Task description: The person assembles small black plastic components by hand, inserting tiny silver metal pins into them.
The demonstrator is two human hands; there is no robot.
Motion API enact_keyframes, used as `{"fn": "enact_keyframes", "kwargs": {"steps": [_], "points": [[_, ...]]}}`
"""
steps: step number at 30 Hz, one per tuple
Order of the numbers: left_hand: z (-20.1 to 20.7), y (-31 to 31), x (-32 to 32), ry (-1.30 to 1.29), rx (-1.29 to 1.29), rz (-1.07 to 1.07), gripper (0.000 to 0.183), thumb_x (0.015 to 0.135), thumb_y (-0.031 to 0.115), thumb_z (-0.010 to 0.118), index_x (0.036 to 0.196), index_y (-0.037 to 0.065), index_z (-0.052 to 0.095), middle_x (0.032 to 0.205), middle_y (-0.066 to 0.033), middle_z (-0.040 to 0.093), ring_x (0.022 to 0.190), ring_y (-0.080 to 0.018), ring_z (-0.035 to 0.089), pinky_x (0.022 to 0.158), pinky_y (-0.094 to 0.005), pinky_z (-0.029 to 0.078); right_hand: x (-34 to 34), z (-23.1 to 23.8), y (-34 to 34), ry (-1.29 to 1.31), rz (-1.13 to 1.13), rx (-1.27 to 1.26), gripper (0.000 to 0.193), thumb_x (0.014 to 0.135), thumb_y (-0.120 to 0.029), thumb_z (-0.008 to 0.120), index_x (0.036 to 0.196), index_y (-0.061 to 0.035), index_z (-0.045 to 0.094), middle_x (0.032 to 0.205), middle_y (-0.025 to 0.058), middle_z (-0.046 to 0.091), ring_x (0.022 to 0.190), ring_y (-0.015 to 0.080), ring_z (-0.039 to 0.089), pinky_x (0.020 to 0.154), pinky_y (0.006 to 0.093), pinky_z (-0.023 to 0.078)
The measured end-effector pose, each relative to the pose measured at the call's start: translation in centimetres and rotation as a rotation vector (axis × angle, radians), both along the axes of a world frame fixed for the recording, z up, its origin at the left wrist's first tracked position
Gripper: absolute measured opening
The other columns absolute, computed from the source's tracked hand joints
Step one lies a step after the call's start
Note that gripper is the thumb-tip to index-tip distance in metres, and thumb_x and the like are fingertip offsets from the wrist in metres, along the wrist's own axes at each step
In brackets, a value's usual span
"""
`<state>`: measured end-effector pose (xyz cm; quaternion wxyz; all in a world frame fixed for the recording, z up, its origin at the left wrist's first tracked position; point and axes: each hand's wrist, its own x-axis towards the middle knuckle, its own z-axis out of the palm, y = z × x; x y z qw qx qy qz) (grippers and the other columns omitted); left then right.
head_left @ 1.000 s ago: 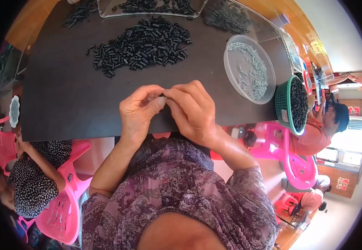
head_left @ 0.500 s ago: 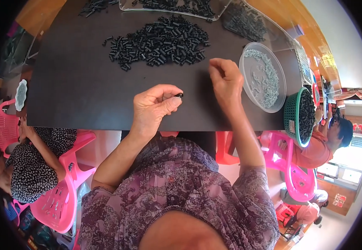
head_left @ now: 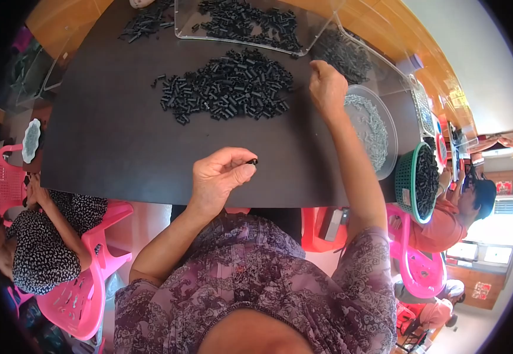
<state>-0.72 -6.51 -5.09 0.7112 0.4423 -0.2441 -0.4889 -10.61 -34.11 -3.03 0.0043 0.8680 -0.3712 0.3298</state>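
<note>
My left hand (head_left: 224, 177), over the near part of the table, pinches a small black plastic piece (head_left: 253, 161) between thumb and fingertips; most of it is covered by the fingers. My right hand (head_left: 329, 89) is farther off, between the heap of small black tubular pieces (head_left: 230, 88) and a clear box of black pieces (head_left: 343, 56). Its fingers are drawn together, and whatever they may hold cannot be made out. Under and beside the right wrist lies a round clear plastic tray (head_left: 391, 137) with many small silvery pieces (head_left: 374, 133), partly hidden by the forearm.
A clear box (head_left: 179, 30) with more black pieces stands at the far side of the dark table (head_left: 115, 130). Loose thin black pieces (head_left: 144, 26) lie at far left. A green basket (head_left: 405, 183) of black pieces sits at the right edge. Other people sit on both sides.
My right hand has moved away from me, toward the clear box at the far right. The left hand keeps its pinch on the black piece. The whole view has shifted slightly.
</note>
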Motion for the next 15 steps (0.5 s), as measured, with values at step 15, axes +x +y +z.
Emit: {"fn": "enact_keyframes", "kwargs": {"steps": [15], "points": [[0.0,0.0,0.1,-0.006,-0.039,0.003,0.018,0.081,0.004,0.068,0.098,-0.002,0.065,0.081,-0.0059,0.064,0.068,-0.0085,0.058,0.059,-0.0192,0.045,0.0,1.6,1.0,0.044,0.034,0.378,0.017,0.075,-0.013,0.06,0.085,-0.004,0.07,0.077,0.0191,0.066,0.08,0.0347,0.064,0.074,0.0395,0.049]]}}
